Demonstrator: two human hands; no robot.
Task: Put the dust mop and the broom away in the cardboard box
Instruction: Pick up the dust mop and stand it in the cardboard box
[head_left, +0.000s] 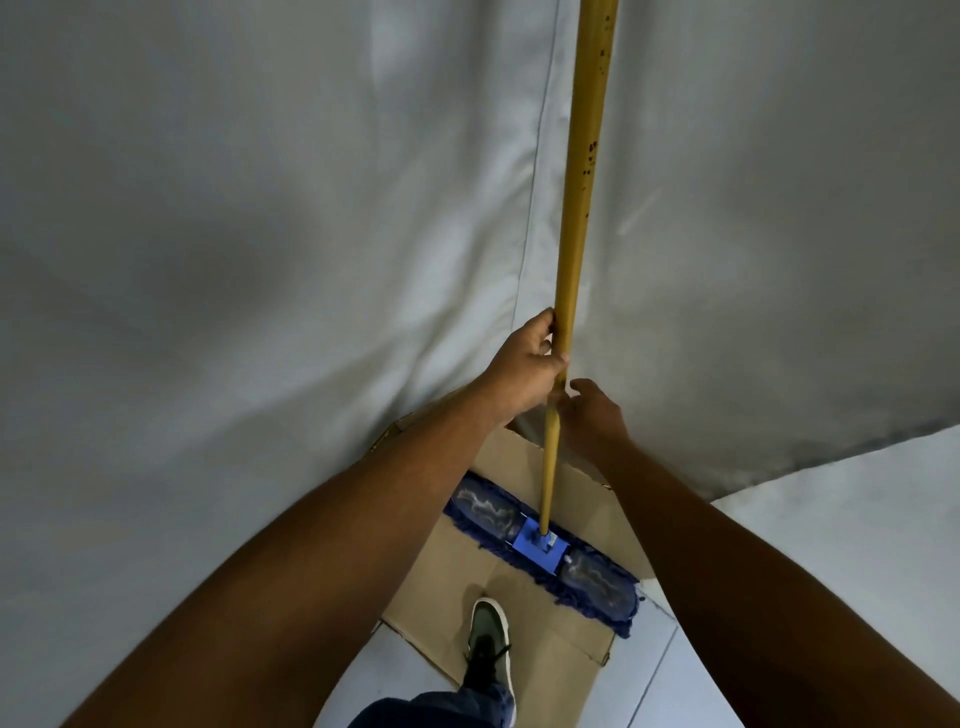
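The dust mop stands upright, its long yellow handle (577, 208) running up out of the top of the view. Its flat blue fringed head (540, 551) rests across the open cardboard box (514, 613) on the floor. My left hand (524, 364) is closed around the handle at mid height. Just below it, my right hand (589, 415) wraps the handle from the right side, thumb raised. No broom is in view.
A grey fabric curtain (260, 234) hangs right behind the box and fills most of the view. My foot in a grey-green shoe (488, 649) stands on the box's near flap. White tiled floor (779, 571) lies to the right.
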